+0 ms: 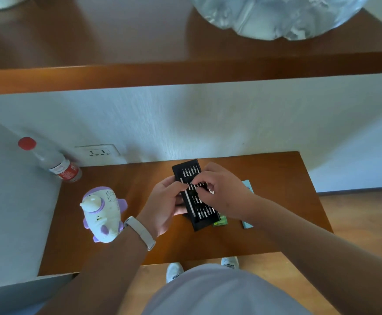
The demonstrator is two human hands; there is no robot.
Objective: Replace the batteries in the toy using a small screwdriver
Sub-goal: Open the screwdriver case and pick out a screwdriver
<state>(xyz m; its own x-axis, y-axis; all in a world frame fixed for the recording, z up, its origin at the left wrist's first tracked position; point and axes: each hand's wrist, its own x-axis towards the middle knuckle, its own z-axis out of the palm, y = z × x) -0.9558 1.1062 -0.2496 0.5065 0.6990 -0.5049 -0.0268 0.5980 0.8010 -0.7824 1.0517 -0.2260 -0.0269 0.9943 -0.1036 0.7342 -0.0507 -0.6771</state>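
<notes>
A white and purple toy point(102, 214) lies on the wooden table point(265, 178), left of my hands. A black screwdriver kit point(191, 171) with rows of silver bits and a silver driver handle is tilted above the table's middle. My left hand point(162, 205) grips the kit's left edge. My right hand point(221, 192) rests over the kit, fingertips pinched at a bit in the middle row. A green battery pack point(220, 221) peeks out under the kit's near end.
A clear bottle point(53, 162) with a red cap leans at the back left by a wall socket point(98, 152). A pale blue box point(246, 185) lies right of the kit. A wooden shelf point(185, 71) overhangs above, holding a plastic-wrapped object point(276, 14).
</notes>
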